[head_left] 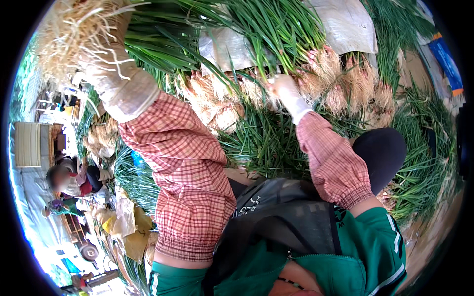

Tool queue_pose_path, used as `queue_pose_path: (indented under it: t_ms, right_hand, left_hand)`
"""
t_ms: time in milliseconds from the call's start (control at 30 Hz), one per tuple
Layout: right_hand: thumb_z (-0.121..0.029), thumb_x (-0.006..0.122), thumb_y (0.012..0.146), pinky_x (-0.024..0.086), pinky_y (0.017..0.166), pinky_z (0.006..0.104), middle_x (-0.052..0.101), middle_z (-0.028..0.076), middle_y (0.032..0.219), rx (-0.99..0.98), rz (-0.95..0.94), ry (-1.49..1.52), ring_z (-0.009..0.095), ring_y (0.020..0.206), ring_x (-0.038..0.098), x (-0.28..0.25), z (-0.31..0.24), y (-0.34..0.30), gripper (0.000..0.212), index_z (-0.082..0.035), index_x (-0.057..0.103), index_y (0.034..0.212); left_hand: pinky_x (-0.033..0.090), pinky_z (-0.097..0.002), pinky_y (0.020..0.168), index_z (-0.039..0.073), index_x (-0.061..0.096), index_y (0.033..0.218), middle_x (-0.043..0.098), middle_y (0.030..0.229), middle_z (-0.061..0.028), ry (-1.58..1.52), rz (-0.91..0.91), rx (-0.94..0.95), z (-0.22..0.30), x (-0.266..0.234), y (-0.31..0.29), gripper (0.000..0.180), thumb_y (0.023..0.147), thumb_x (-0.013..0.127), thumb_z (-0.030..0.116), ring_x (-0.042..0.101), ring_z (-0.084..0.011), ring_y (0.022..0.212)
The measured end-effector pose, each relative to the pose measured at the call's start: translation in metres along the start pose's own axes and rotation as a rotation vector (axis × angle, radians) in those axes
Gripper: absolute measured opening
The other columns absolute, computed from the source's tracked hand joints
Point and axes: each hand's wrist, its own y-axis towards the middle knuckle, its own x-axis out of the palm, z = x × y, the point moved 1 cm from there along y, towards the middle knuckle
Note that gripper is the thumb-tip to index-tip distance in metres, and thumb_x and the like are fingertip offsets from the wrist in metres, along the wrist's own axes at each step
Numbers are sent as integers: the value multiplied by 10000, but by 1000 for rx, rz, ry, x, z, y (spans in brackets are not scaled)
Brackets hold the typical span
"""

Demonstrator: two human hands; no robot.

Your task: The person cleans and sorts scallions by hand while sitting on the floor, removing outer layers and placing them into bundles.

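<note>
My left hand [116, 81], in a pale, soiled glove, is raised at the upper left and closed round a bunch of spring onions. The bunch's shaggy pale roots [81, 37] hide most of the fingers. My right hand [285, 90], in a white glove, is closed at the root end of a few green spring onion stalks [262, 61] at the upper middle. Its fingertips are blurred. Beside it lie spring onions with pink bulbs and tangled roots [318, 69]. More root clumps [210, 98] lie between my two hands.
Pale sheeting [348, 27] lies under the far bunches. Loose green leaves [264, 140] cover the ground before my knee [382, 155]. More spring onions [424, 153] are heaped at the right, near a blue and orange bag [446, 61]. Another person [81, 182] sits at the far left.
</note>
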Motion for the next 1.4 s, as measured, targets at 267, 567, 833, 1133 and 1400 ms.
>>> queue_pose_path:
  t_ms: [267,567,833,1133,1400]
  right_hand:
    - [-204,650,779,319,953,449,429,133,1257,-1009,1079,317,314,1138,428,-123,-188,-122,458,-254,520,1215]
    - [8,454,876,506,536,299,605,138,862,-478,75,100,193,569,541,16,-153,-57,482,-68,384,1348]
    - [-265,592,811,298,1055,413,454,125,1349,-418,-552,-487,294,1297,364,179,61,-132,577,-89,419,1333]
    - [-227,665,796,477,705,281,663,89,829,-520,-230,233,180,734,609,134,-4,-82,281,-39,652,1005]
    - [-89,581,853,473,687,228,649,77,988,-665,-98,136,101,712,576,51,-60,-93,374,-140,551,1222]
  left_hand:
    - [525,-304,772,36,567,976,604,991,-101,127,71,106,46,-44,-3,226,829,577,208,600,-182,904]
    - [523,-295,767,35,572,973,605,980,-95,207,120,180,87,-66,-25,219,826,580,197,600,-174,898]
    - [522,-287,763,33,578,971,606,970,-90,320,200,273,139,-105,-62,213,823,583,186,599,-167,893]
    - [521,-278,758,31,584,968,607,959,-84,539,358,395,226,-171,-164,207,819,587,175,599,-159,887]
    - [520,-270,754,30,589,966,608,949,-79,718,513,411,264,-252,-270,202,816,590,165,598,-152,882]
